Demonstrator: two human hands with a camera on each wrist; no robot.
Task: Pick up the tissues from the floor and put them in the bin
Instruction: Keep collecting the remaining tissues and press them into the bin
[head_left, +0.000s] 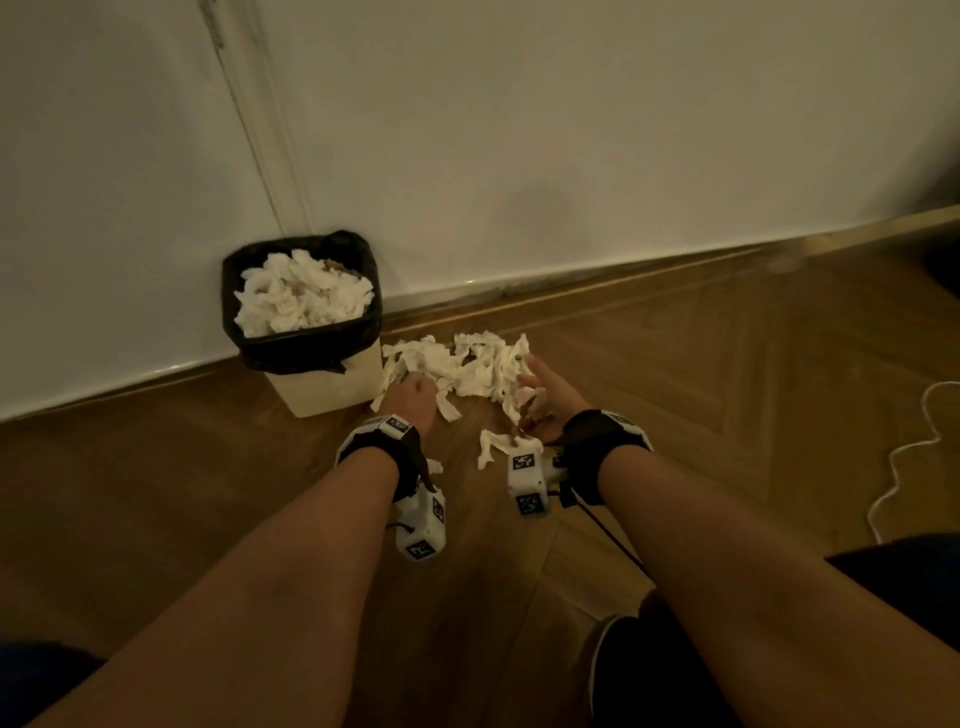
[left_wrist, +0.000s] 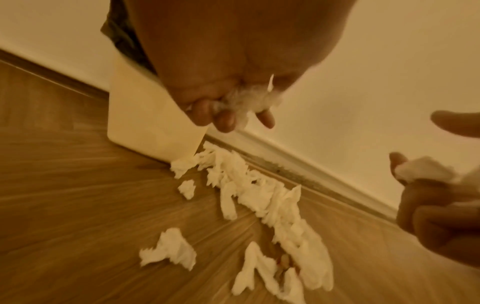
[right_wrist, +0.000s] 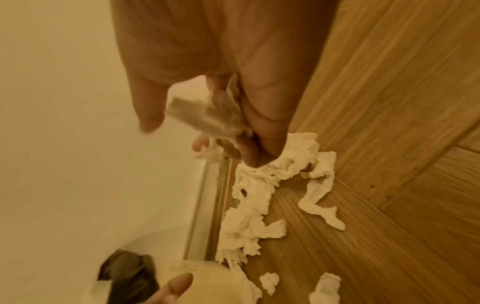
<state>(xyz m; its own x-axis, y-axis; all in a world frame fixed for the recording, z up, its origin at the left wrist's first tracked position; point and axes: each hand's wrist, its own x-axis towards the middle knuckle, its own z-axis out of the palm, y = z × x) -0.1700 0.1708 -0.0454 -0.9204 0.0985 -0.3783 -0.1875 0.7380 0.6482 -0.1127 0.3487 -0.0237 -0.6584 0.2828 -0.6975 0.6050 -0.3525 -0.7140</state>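
Gathering is in hand: the left hand (left_wrist: 233, 86) curls round a wad of tissue, and the right hand (right_wrist: 233, 98) pinches another scrap between thumb and fingers. Most tissues (head_left: 467, 366) lie on the floor (head_left: 727, 415) between the bin (head_left: 317, 384) and the right hand, close to the skirting. Next, I judge, comes lifting both handfuls over the bin's rim (already heaped, so they may need pressing down). Open floor lies right; the wall (head_left: 571, 156) closes the far side.
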